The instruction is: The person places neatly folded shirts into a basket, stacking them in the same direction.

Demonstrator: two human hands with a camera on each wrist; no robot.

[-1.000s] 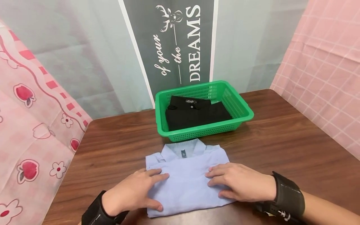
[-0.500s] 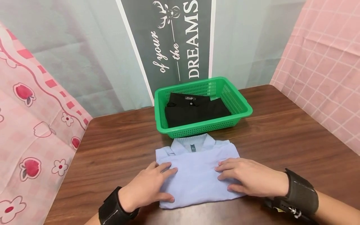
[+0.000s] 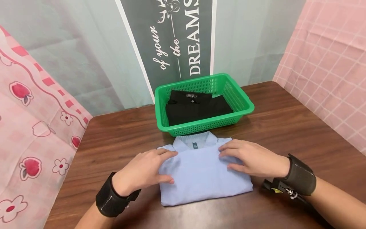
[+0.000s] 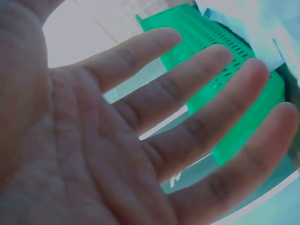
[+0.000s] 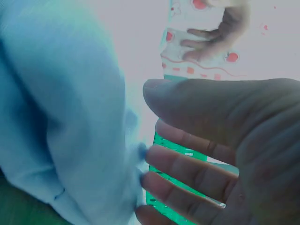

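A folded light blue shirt (image 3: 200,175) lies flat on the table, its collar and dark label facing the basket. My left hand (image 3: 145,168) is over the shirt's left side, fingers spread and fairly straight. Over the right side my right hand (image 3: 251,157) hovers or lightly touches, its fingers extended too. In the left wrist view the left hand (image 4: 140,122) shows an open palm with nothing in it. The right wrist view has the right hand (image 5: 206,140) beside the shirt (image 5: 79,112), fingertips close to the cloth; contact is hard to tell.
Just beyond the collar stands a green plastic basket (image 3: 204,122) holding a folded black shirt (image 3: 197,109). Brown wooden table (image 3: 114,133) surrounds them. Fabric hangings enclose the back and both sides, with a pink strawberry-patterned cloth (image 3: 31,168) at left.
Between one second and half a second ago the shirt shifted right and nearer the basket between both hands. Since then both hands have moved slightly up toward the collar, and the view has tilted a little.
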